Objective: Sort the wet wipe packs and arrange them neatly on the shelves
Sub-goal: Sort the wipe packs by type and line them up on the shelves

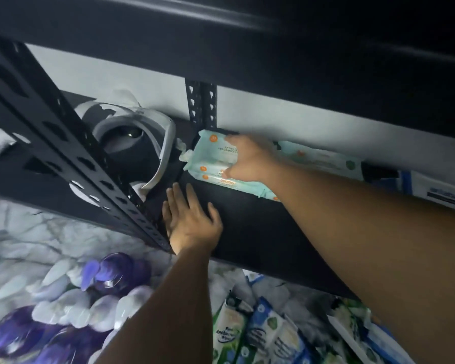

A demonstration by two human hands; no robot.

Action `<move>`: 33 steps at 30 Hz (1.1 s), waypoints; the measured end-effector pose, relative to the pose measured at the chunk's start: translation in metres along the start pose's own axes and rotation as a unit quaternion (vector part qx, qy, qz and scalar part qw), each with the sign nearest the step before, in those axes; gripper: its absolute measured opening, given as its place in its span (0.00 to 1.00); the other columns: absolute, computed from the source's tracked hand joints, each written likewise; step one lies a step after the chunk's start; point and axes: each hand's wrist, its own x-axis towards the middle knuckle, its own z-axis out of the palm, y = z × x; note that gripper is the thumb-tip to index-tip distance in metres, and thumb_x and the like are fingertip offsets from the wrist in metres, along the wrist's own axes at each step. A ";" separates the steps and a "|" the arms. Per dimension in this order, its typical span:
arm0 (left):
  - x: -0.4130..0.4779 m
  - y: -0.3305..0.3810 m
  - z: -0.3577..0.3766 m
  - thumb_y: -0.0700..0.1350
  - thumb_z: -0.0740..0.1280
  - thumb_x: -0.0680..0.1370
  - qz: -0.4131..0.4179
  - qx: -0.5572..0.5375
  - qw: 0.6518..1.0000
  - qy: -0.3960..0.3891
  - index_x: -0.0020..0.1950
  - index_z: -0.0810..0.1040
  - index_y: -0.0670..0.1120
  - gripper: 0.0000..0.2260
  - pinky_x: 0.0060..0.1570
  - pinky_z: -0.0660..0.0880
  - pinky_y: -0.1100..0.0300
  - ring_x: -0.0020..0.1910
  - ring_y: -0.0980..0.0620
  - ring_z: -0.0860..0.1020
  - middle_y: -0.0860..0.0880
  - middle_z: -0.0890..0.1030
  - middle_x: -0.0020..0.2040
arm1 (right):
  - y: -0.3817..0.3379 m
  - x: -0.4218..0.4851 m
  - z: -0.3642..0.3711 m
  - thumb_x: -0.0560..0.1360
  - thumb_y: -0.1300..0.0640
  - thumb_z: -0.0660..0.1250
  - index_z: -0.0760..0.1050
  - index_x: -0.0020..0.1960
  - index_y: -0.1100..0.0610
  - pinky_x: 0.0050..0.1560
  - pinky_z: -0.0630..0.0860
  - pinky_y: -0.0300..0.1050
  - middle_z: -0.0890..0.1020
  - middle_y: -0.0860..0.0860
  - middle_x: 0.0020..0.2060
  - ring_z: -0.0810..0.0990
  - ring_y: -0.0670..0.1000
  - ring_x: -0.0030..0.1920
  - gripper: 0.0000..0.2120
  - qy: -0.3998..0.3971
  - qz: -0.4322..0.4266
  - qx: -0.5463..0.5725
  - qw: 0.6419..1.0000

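Up at twelve o'clock on the shelf (260, 232), the right hand (247, 158) grips the stacked packs (213, 164) by the post (201, 101); the left hand (192, 219) lies flat, fingers spread, at seven. Uneven pushing could skew them.

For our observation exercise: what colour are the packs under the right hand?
The packs are pale mint green with orange dots; head view.

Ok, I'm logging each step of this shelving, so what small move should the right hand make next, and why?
Probably ease the stack back to the wall, in line with the pack on its right, then let go. The right hand grips the stack beside the post, not yet released; the left hand lies flat on the shelf.
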 end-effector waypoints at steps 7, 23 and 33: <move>0.004 0.000 -0.002 0.57 0.55 0.77 -0.002 0.012 1.000 -0.004 0.80 0.60 0.44 0.33 0.80 0.46 0.47 0.81 0.43 0.50 0.40 0.57 0.81 | -0.001 0.021 0.019 0.68 0.45 0.73 0.64 0.76 0.44 0.68 0.65 0.57 0.73 0.48 0.64 0.72 0.55 0.68 0.39 -0.010 -0.016 -0.025 1.000; -0.012 -0.008 -0.029 0.45 0.55 0.81 -0.003 -0.021 0.994 -0.112 0.80 0.59 0.38 0.27 0.78 0.53 0.46 0.80 0.39 0.54 0.38 0.54 0.81 | 0.091 -0.239 0.064 0.74 0.62 0.66 0.80 0.63 0.59 0.70 0.71 0.53 0.77 0.55 0.63 0.72 0.55 0.70 0.18 0.193 -0.033 0.180 0.964; -0.231 0.059 -0.049 0.43 0.64 0.74 0.079 -0.102 0.961 -0.246 0.69 0.77 0.41 0.23 0.67 0.71 0.49 0.69 0.40 0.73 0.40 0.73 0.73 | 0.175 -0.463 0.090 0.75 0.67 0.67 0.80 0.64 0.57 0.51 0.80 0.54 0.81 0.57 0.60 0.81 0.59 0.52 0.18 0.088 0.352 0.258 0.896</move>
